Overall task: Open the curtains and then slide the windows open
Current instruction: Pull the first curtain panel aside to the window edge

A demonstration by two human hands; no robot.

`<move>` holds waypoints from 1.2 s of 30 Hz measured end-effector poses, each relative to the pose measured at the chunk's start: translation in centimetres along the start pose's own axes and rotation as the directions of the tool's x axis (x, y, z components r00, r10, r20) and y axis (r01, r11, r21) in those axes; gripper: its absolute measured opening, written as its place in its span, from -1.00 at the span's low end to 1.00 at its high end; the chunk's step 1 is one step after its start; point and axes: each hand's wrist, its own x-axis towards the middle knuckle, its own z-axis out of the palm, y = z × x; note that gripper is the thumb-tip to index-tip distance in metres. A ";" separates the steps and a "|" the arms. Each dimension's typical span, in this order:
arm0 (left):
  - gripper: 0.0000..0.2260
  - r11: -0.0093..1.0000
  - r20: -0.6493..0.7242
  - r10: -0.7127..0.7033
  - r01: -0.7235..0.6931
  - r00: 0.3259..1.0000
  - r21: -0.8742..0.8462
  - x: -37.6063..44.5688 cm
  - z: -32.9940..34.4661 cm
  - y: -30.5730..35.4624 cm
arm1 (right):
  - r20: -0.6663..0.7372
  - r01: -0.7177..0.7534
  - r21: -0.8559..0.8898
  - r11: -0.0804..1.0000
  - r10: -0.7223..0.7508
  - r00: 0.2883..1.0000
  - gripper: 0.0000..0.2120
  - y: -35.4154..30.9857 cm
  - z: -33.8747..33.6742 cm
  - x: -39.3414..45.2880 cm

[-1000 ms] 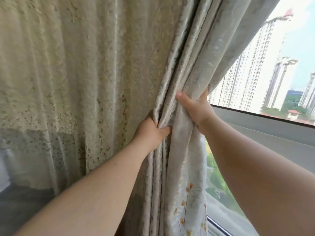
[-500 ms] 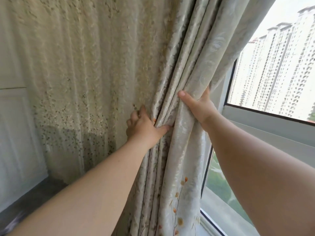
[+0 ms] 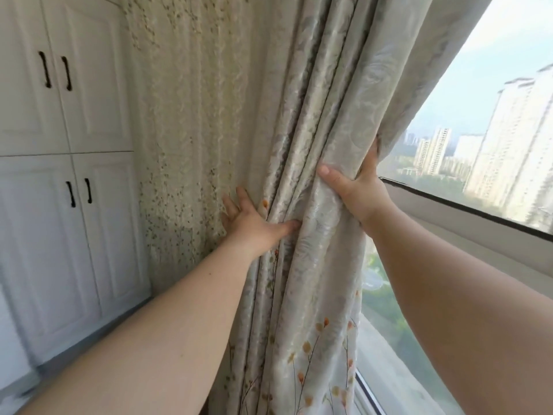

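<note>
Cabinet (image 3: 74, 145), far left: white panelled doors in two tiers, dark curved pull handles (image 3: 45, 69), all doors shut; contents not visible.

Curtain (image 3: 314, 145): heavy pale grey-beige fabric w/ woven damask sheen, gathered into deep vertical folds at frame centre. Lower section carries printed orange leaves on thin stems. Behind it, to the left, a sheer layer (image 3: 191, 130), cream, semi-transparent, w/ small dark speckled pattern, hangs flatter.

Window (image 3: 478, 121), right: glass exposed from curtain edge outward; dark seal strip along the top of a pale frame rail (image 3: 466, 232). High-rise blocks and green ground visible outside. Sash position (slid or not) cannot be determined.

Left hand (image 3: 254, 221): arm extended fwd, palm against the gathered folds, fingers spread and flat on the fabric's left side, thumb hooked right across a fold. Not clenched; pressing rather than gripping.

Right hand (image 3: 356, 190): arm extended fwd from the right, fingers wrapped behind the curtain's right edge, thumb on the front; clamped on the bunched fabric. Both hands sit approx. level, the bundle between them.
</note>
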 end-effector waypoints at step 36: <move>-0.62 0.946 0.326 0.146 -0.035 0.934 -0.324 45.7 -5.3 -14.4 | 0.006 0.042 0.162 0.986 -0.043 0.999 0.10 15.3 32.5 38.1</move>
